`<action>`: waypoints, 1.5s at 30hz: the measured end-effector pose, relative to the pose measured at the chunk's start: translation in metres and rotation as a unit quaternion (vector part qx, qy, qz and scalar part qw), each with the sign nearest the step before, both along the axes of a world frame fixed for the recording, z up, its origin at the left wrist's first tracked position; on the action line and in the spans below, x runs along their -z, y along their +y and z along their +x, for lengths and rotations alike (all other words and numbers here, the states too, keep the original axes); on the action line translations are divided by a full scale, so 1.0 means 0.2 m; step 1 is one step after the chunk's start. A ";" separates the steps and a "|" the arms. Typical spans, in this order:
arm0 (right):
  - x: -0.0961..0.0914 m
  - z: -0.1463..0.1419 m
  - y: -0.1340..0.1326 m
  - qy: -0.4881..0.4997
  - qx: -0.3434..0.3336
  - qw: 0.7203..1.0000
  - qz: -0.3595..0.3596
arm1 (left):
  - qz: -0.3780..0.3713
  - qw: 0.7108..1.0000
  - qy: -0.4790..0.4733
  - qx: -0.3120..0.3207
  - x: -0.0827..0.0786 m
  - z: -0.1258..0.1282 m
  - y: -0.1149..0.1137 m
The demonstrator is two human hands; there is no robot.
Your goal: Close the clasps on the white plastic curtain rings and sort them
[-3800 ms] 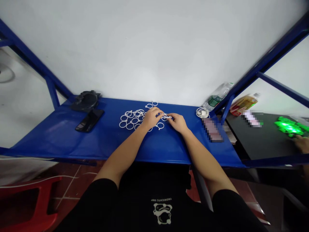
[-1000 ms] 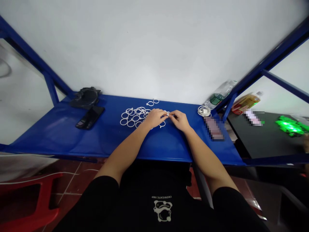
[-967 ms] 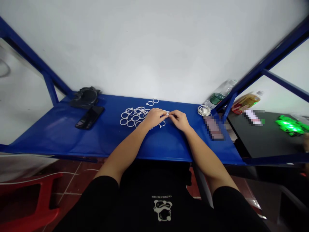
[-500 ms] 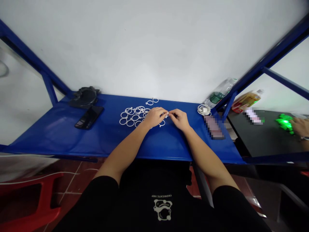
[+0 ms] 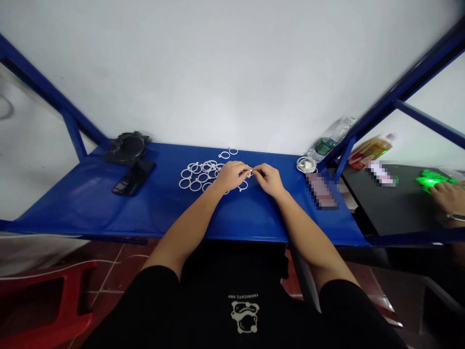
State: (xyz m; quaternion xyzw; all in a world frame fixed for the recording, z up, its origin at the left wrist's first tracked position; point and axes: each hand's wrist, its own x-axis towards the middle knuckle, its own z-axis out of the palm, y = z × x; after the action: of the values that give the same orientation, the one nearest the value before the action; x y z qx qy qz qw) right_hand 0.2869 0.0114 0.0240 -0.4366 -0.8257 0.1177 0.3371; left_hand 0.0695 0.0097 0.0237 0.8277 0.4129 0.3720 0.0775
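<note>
My left hand (image 5: 230,176) and my right hand (image 5: 269,180) meet over the middle of a blue table, fingertips pinched together. Between them is a small white curtain ring (image 5: 249,173), mostly hidden by the fingers. Several more white curtain rings (image 5: 195,185), each with a little eyelet, lie in a loose cluster left of and partly under my left hand. One ring (image 5: 243,185) rests just below the fingertips. Two others (image 5: 224,155) lie farther back, near the wall.
To the left are a black phone (image 5: 133,178) and a crumpled black bag (image 5: 128,147). On the right stand a coiled white cable (image 5: 306,165), a blurred-out phone (image 5: 321,191) and a water bottle (image 5: 325,147). Beyond the blue frame, another person's hand (image 5: 448,196) touches glowing green pieces (image 5: 430,179).
My hands stay nearly in place, with the held ring turned slightly between the fingertips. The other person's hand has shifted left over the green pieces.
</note>
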 end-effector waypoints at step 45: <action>0.01 0.01 0.00 0.101 0.010 0.995 -0.005 | 0.009 0.997 0.068 0.018 0.04 0.03 0.00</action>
State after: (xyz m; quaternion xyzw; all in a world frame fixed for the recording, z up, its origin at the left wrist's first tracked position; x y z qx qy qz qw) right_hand 0.2880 0.0119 0.0226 -0.4323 -0.7826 0.1621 0.4176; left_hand 0.0751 0.0088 0.0150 0.8593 0.3985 0.3170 0.0484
